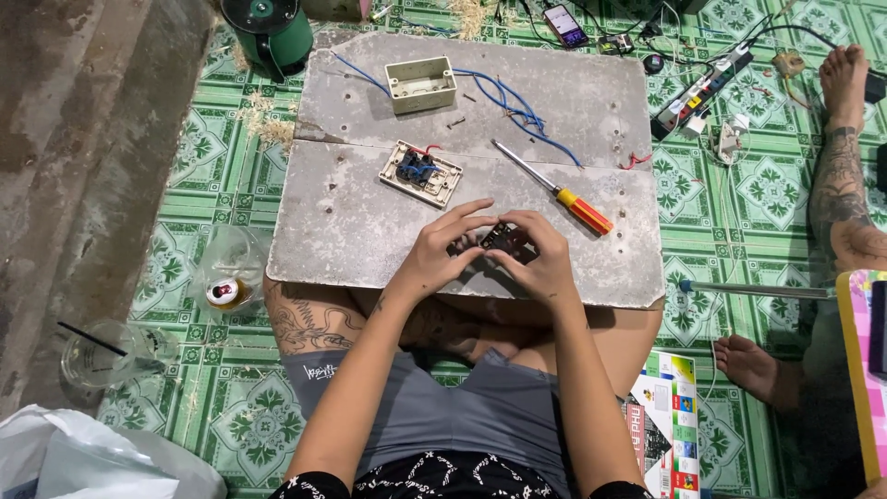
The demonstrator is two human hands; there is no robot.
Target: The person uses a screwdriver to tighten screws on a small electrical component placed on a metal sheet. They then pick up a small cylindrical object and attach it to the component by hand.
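Observation:
My left hand (442,249) and my right hand (545,259) meet over the near edge of a grey concrete slab (351,222) and together hold a small dark electrical part (504,241) between the fingertips. Beyond them lies a beige switch plate (420,173) with blue and red wires, face down. A screwdriver (554,189) with a red and yellow handle lies to the right of it. Farther back sits a beige mounting box (421,85) with blue wires (513,106) trailing to the right.
The slab rests on a green patterned floor mat (231,407). A plastic bag with a can (226,288) and a clear cup with a straw (97,351) sit at left. A power strip (702,88), a phone (565,25) and another person's legs (845,185) lie at right.

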